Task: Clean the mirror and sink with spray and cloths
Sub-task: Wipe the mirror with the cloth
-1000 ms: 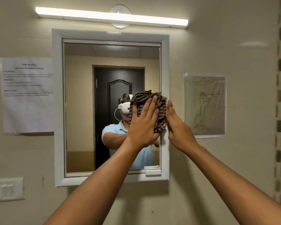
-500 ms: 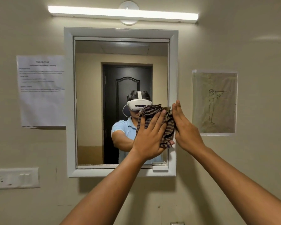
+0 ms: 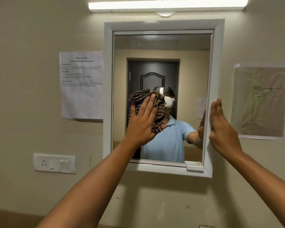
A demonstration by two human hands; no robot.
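Observation:
A white-framed mirror [image 3: 163, 46] hangs on the beige wall ahead. My left hand [image 3: 142, 123] presses a brown striped cloth [image 3: 160, 112] flat against the glass at the mirror's lower middle, fingers straight. My right hand [image 3: 222, 127] rests with straight fingers on the right side of the mirror frame [image 3: 215, 63]. The sink and the spray are out of view.
A printed paper sheet [image 3: 81, 84] hangs left of the mirror, a drawing [image 3: 260, 101] hangs to the right. A white switch and socket plate [image 3: 54, 163] sits low on the left. A tube light [image 3: 166, 4] runs above the mirror.
My left hand has slid the cloth leftward across the glass, away from the right frame edge. My right hand stays at the frame's right side. The view has shifted right.

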